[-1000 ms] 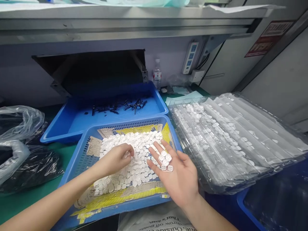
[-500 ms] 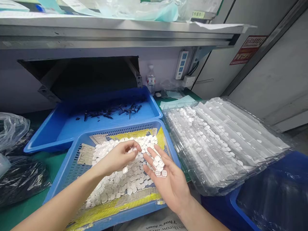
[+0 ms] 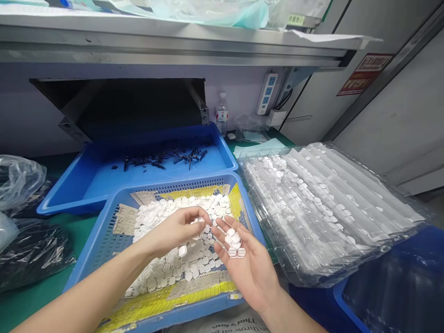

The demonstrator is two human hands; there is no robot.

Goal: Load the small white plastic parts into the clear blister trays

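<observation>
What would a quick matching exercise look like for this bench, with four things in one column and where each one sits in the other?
Things:
1. Small white plastic pieces
2. Black parts
3. Water bottle
4. Power strip

Places:
A. Mounted on the wall
B. Standing behind the solid blue tray
C. Lying in that tray
D. Heaped in the perforated blue basket

Pairs: 1-D, 2-C, 3-B, 4-A

Legend: at six o'clock, my blue perforated tray (image 3: 104,245), lined with yellow-and-cream printed paper (image 3: 197,289), carries white pieces (image 3: 156,217). At twelve o'clock, a solid blue tray (image 3: 104,185) carries black parts (image 3: 149,162). At nine o'clock, a glossy black plastic bag (image 3: 31,259); at three o'clock, a clear, white-filled blister tray (image 3: 322,203).
</observation>
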